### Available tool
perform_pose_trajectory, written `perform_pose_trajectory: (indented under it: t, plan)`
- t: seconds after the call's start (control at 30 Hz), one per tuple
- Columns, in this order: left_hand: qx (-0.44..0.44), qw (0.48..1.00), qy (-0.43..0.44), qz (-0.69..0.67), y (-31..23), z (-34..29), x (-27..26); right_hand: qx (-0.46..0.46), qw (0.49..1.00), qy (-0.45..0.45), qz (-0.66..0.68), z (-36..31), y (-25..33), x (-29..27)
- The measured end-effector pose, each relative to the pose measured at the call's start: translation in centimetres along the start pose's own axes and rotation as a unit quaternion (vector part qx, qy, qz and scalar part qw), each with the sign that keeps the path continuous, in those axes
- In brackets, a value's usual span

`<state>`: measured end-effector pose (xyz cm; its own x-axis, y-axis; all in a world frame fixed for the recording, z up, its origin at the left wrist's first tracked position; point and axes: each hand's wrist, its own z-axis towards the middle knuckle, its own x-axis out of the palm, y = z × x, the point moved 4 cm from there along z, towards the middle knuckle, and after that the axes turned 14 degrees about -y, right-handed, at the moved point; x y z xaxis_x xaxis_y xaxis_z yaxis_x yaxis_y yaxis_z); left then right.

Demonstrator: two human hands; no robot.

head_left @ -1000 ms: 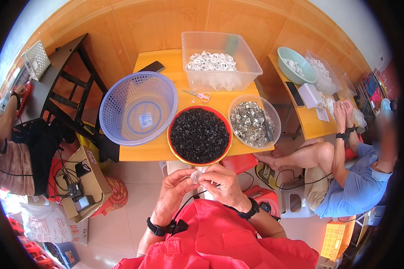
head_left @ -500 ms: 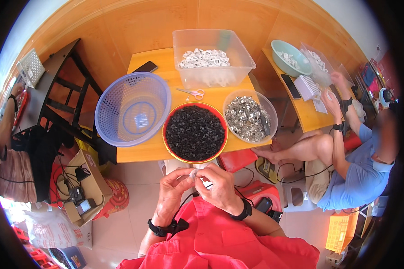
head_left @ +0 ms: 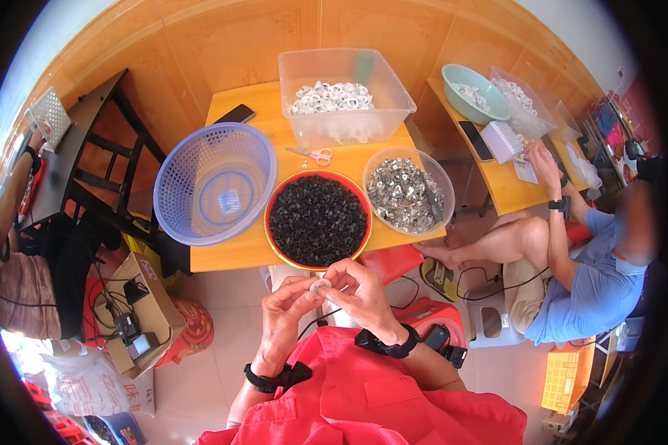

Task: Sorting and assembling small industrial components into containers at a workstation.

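Just in front of the table edge, a small white ring-shaped piece (head_left: 320, 285) is pinched in my fingers. My left hand (head_left: 283, 305) grips its left side, thumb and forefinger pressed together. My right hand (head_left: 360, 297) closes on the piece from the right; whether it also holds a smaller part is hidden. Directly beyond my hands stands a red and yellow tub (head_left: 269, 236) full of small black parts (head_left: 319, 215). To its right, a clear round bowl (head_left: 447, 199) holds small shiny metal parts (head_left: 402, 194). Similar white rings (head_left: 332, 99) fill a clear plastic bin (head_left: 349, 133) behind.
A blue-purple plastic basket (head_left: 172, 185) stands at the table's left. Scissors (head_left: 321, 156) and a black phone (head_left: 237, 113) lie on the wooden table (head_left: 223, 257). At the right a co-worker's hands (head_left: 545, 163) work over another table (head_left: 501, 194). A cardboard box (head_left: 147, 311) sits on the left.
My right fingers have shifted slightly up and the white piece now shows its flat face. The co-worker's hands have come together. The whole view has moved slightly.
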<state>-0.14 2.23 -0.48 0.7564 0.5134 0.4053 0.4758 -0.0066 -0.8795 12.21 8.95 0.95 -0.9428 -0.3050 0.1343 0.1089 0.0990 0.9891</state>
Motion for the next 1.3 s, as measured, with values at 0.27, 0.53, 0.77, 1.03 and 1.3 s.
perform_pose_trajectory:
  t: [0.27,0.53,0.77,1.03,1.3]
  plan:
    - [-0.060,0.996,-0.052,-0.042,0.5,0.5,-0.9,-0.004,1.000,-0.030,-0.004,-0.1,-0.9,-0.1]
    - [0.028,0.997,-0.075,0.000,-0.1,0.8,-0.8,0.026,0.999,-0.032,0.008,-0.4,-1.1,0.9]
    - [0.132,0.981,-0.112,0.091,-0.1,1.1,-1.2,0.068,0.997,-0.029,0.022,-0.3,-2.3,1.6]
    - [0.189,0.958,-0.105,0.191,-0.5,1.1,-1.3,0.087,0.995,-0.034,0.031,-0.2,-3.1,1.8]
    - [0.069,0.990,-0.100,0.073,1.0,1.2,-1.9,0.171,0.972,-0.045,0.153,-0.6,-4.1,2.5]
